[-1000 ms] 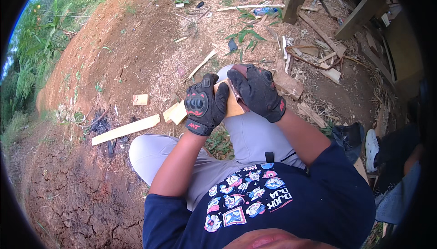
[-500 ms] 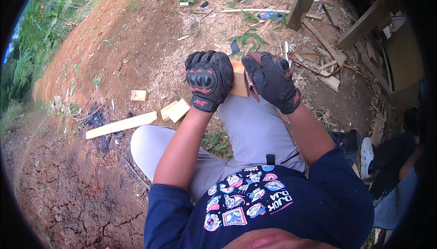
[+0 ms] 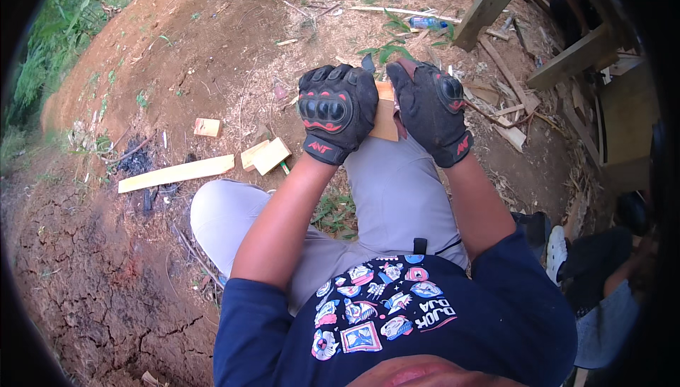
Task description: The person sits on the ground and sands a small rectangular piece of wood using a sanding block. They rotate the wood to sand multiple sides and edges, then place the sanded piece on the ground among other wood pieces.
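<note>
Both of my hands wear black work gloves with red trim. Above my raised grey-trousered thigh, my left hand (image 3: 336, 109) is closed around a small pale wooden block (image 3: 384, 122), whose side and top edge show between the gloves. Against the block's right side, my right hand (image 3: 429, 112) presses a reddish-brown sheet of sandpaper (image 3: 401, 129). Bits of the sandpaper stick out above and below that glove. The fingertips of both hands are mostly hidden behind the gloves' backs.
On the dirt to the left lie a long pale board (image 3: 177, 174), a small wood block (image 3: 207, 127) and two more blocks (image 3: 269, 156). A plastic bottle (image 3: 428, 23) and scrap wood lie ahead. Wooden posts (image 3: 496, 4) stand at right, near another person's shoe (image 3: 557, 254).
Both hands, with the block and sandpaper, sit slightly higher and further right in the picture. The view has shifted a little. Each hand keeps its hold.
</note>
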